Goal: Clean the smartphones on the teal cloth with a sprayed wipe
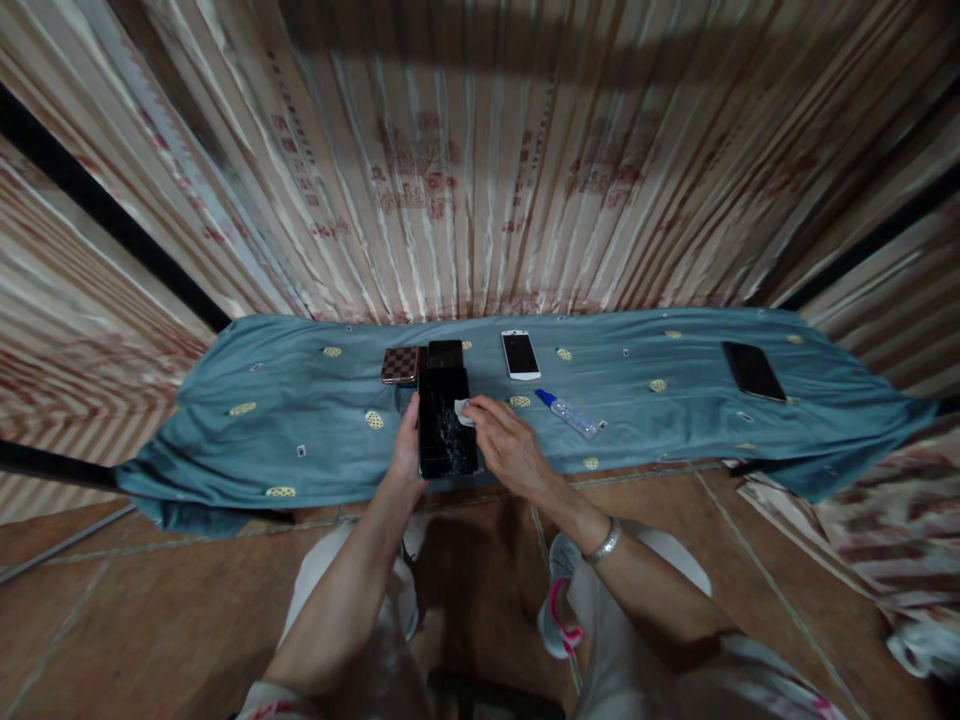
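Remotely, I recorded the left hand [406, 447] gripping a black device [441, 425] over the cloth [637, 430], apparently steadying it for the right hand [510, 442], which pinched a white wipe [463, 411] against its screen [444, 450]. Beyond, I noted a blue-capped bottle [570, 412], seemingly placed within reach, then a white phone [520, 355].

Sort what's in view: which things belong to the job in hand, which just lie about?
In use:
flat black rectangular device, in the left hand
small white wipe, in the right hand, at the device's screen
clear plastic blue-topped bottle, probably

Seemingly lying about:
white phone with black screen
brown checkered square case
black rectangular item beyond the device
dark flat slab, far right
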Demonstrator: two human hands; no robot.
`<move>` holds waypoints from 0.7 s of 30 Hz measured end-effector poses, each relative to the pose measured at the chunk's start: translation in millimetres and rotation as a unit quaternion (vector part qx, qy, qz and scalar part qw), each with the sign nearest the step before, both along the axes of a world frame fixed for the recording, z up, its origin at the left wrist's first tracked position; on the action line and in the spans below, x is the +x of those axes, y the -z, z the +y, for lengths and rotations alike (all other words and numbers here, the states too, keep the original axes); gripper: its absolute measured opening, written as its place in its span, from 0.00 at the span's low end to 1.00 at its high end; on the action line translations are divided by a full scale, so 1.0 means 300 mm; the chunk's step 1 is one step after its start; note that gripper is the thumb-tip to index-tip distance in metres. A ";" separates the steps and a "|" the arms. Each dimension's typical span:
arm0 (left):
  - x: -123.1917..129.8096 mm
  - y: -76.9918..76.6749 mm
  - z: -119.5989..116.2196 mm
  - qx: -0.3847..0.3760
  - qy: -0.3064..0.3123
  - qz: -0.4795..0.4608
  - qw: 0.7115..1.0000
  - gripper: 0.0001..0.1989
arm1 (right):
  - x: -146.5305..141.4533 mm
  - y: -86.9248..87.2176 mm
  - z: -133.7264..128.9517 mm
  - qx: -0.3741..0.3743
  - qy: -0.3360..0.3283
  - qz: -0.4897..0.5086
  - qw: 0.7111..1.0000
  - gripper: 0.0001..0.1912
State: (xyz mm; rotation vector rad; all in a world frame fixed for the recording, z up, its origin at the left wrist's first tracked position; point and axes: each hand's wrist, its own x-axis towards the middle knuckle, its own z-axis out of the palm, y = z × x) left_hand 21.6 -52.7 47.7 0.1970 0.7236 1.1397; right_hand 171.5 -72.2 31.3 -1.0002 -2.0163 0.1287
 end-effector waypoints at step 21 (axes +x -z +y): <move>0.053 -0.002 -0.063 -0.036 0.100 -0.038 0.994 0.29 | 0.030 0.013 0.115 -0.064 0.071 0.057 0.994 0.19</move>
